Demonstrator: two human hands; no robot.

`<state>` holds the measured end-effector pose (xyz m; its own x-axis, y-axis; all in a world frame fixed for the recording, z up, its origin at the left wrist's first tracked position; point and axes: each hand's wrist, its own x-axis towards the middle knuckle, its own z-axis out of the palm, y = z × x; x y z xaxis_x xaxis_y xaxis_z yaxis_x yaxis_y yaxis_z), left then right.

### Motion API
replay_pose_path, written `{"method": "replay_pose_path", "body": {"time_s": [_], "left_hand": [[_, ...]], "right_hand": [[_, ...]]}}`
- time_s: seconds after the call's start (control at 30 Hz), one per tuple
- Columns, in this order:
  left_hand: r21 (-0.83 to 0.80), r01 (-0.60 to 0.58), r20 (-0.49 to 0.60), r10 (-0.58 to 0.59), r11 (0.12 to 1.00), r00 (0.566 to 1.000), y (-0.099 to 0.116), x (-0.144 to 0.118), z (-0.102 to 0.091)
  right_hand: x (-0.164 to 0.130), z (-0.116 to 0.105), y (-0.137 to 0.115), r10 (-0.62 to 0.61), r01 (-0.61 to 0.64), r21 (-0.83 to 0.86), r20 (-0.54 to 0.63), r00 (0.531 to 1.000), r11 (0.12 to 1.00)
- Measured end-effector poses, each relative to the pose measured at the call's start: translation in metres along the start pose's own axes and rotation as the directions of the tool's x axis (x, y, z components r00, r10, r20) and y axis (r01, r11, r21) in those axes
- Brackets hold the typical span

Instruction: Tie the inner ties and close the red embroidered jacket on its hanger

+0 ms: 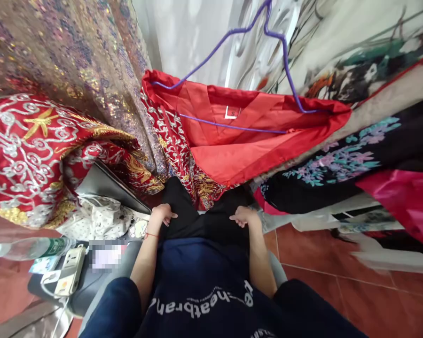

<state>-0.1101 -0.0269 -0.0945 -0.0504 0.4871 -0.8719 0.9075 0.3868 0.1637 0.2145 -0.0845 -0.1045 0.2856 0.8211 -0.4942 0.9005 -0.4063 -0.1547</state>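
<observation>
My left hand (pixel 164 214) rests on the left thigh of my black trousers (pixel 179 199), its index finger stretched out. On the right thigh lies my right hand (pixel 242 216), index finger extended and the other fingers loosely bent. Neither hand holds anything. In front of me hangs a red garment (pixel 211 159) with a plain red lining and silver-and-gold embroidery on its left part. A purple hanger (pixel 229 33) carries it, and a white label (pixel 232 112) shows inside. The garment's lower end comes down close to my knees.
At left are embroidered red fabric (pixel 24 155), a sequinned cloth (pixel 74 61), a plastic bottle (pixel 28 248) and a power strip (pixel 69 272) on a grey seat (pixel 91 286). At right hang a black floral garment (pixel 338 164) and pink fabric (pixel 402 197) above the tiled floor (pixel 313 263).
</observation>
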Motion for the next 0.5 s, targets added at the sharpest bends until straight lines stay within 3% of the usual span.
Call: {"method": "replay_pose_path", "body": {"time_s": [0.1,0.23,0.37,0.5], "left_hand": [[0.016,-0.078,-0.085,0.079,0.997,0.993,-0.006,-0.001,-0.001],[0.052,-0.109,-0.344,0.120,0.993,0.931,-0.011,0.001,-0.001],[0.009,-0.020,-0.545,0.021,1.000,0.838,-0.001,0.002,0.005],[-0.067,0.046,-0.633,-0.078,0.997,0.770,0.026,0.000,-0.017]], "right_hand": [[-0.001,0.004,0.007,-0.020,0.020,-0.001,-0.040,0.999,1.000],[0.025,-0.005,0.003,-0.063,0.061,-0.024,-0.078,0.995,0.998],[0.045,-0.018,-0.017,-0.081,0.076,-0.056,-0.088,0.993,0.996],[0.055,-0.042,-0.044,-0.097,0.086,-0.073,-0.150,0.984,0.994]]}}
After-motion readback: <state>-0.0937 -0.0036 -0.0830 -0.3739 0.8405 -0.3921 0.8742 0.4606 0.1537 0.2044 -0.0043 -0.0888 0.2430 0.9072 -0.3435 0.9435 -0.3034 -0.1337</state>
